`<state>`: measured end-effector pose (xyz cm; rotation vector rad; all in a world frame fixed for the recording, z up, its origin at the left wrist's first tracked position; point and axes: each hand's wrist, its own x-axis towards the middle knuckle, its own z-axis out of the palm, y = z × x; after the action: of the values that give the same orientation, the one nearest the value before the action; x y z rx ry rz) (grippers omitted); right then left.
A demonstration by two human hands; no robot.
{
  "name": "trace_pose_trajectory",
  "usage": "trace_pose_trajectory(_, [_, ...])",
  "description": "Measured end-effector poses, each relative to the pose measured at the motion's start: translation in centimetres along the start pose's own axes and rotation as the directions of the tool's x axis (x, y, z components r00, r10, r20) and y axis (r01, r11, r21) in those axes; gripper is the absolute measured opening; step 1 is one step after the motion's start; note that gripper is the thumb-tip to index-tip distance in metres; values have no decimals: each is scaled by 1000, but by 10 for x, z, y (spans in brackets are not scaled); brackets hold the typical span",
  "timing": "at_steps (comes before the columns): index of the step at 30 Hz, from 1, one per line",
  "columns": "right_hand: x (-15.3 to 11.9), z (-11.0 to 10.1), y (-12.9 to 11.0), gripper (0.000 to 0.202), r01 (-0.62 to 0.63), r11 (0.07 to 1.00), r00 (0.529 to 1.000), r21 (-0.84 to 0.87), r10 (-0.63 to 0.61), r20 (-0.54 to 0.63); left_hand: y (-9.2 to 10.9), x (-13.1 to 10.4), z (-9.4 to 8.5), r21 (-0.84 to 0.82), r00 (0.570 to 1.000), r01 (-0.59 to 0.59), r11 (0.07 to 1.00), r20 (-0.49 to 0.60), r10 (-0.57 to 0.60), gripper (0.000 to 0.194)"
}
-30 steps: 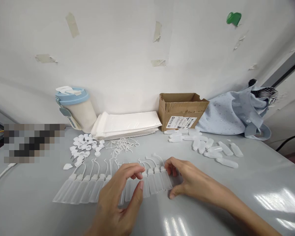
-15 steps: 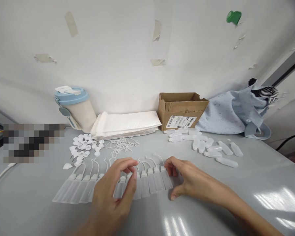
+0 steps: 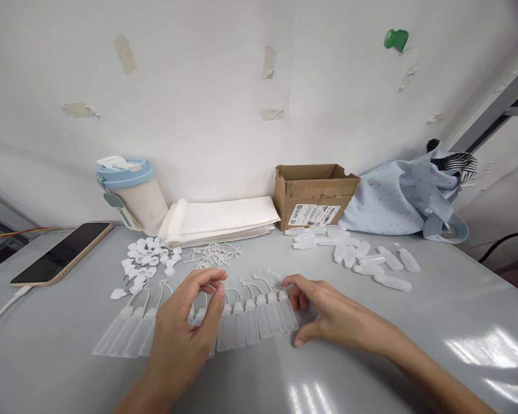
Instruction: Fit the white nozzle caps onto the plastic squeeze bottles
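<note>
Translucent plastic squeeze bottles (image 3: 251,325) lie side by side in a row, thin bent white tubes rising from their necks. Over the middle of this row is my left hand (image 3: 183,330), its thumb and fingertips brought together; anything pinched there is hidden. Several bottles lie partly behind it. At the row's right end my right hand (image 3: 323,310) has its fingers curled beside the last bottle (image 3: 288,313), thumb held apart on the table side. I cannot tell whether these fingers touch that bottle.
White caps (image 3: 144,259) and loose thin tubes (image 3: 211,255) lie behind the row. More bottles (image 3: 369,261) are scattered at right. Along the wall stand a tumbler (image 3: 133,195), white packets (image 3: 220,218), a cardboard box (image 3: 315,198) and a blue bag (image 3: 388,195). A charging phone (image 3: 63,253) lies left.
My left hand has shifted left along the row, and its thumb and fingertips have come closer together. My right hand stays by the end bottle. The view has shifted slightly.
</note>
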<state>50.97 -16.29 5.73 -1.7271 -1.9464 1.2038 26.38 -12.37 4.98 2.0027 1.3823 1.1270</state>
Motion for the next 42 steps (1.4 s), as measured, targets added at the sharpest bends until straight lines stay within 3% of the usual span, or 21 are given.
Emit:
trace_pose_trajectory(18, [0,0,3,73,13,1000,1000,-24,-12,10,2,0,1,24,1000,-25,999,13,25,15])
trace_pose_trajectory(42, [-4,-7,2,76,-21,992,998,-123,28,48,2,0,1,-3,999,37,999,-2,-37,19])
